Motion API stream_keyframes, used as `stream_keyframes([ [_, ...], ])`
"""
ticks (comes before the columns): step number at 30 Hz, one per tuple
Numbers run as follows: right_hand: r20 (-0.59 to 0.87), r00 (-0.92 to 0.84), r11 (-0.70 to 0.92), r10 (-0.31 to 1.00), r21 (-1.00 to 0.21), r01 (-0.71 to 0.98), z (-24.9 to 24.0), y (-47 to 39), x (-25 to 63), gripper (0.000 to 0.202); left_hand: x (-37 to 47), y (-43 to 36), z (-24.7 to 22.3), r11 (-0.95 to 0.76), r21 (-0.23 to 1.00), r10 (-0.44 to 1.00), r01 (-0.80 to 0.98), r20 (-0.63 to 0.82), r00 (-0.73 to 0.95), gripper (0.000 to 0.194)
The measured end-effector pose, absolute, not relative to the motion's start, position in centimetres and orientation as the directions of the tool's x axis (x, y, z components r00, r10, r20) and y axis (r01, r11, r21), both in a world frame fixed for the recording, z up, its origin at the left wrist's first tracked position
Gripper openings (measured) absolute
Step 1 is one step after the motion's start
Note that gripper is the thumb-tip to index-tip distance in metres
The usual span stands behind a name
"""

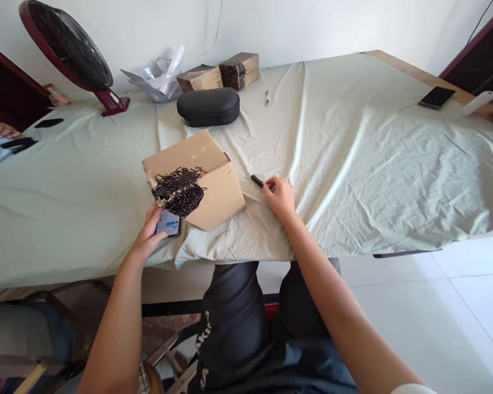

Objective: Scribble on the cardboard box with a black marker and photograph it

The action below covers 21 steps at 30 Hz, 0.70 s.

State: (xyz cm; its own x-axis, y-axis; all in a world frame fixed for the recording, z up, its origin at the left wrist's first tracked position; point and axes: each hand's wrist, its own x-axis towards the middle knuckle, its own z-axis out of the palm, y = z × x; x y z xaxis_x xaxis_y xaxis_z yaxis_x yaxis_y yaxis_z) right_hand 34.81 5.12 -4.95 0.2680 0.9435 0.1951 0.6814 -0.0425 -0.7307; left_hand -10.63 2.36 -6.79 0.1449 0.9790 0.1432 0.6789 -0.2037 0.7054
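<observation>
A cardboard box, with dense black scribbles over one corner, sits on the cloth in front of me. My left hand is at the box's near left corner, gripping a smartphone with a lit chat screen. Its thumb lies over the screen and its fingers run along the left edge; the phone's far end is hidden by the box. To the right of the box, my right hand pinches a black marker low over the cloth, its dark end pointing away to the left.
A black hard case, two scribbled boxes, a clear plastic bin and a dark red fan stand toward the wall. A pen lies behind. Another person's hand is at far left; a dark phone lies far right.
</observation>
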Motion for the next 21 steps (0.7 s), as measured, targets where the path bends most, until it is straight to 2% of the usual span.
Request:
stream_keyframes([
  [5,0.185,0.262,-0.052,0.947,-0.717,0.695,-4.7,4.8,34.6,0.006,-10.6,2.5,-7.1,-0.155,0.705,0.988,0.692,0.099,0.12,0.085],
  [9,0.189,0.263,-0.048,0.946,-0.721,0.691,-4.7,4.8,34.6,0.006,-10.6,2.3,-7.1,-0.197,0.703,0.98,0.683,0.136,0.142,0.083],
  [12,0.194,0.266,-0.046,0.944,-0.722,0.69,-4.9,5.0,34.7,0.007,-10.0,2.1,-6.6,-0.205,0.654,0.978,0.728,0.16,0.132,0.085],
  [17,0.181,0.279,-0.051,0.943,-0.75,0.659,-4.9,5.3,34.9,0.007,-7.7,2.2,-5.8,-0.166,0.536,0.982,0.828,0.165,0.091,0.099],
  [21,0.188,0.27,-0.052,0.944,-0.726,0.686,-4.9,5.1,34.8,0.008,-6.6,3.2,-5.8,-0.145,0.492,0.982,0.859,0.177,0.064,0.097],
])
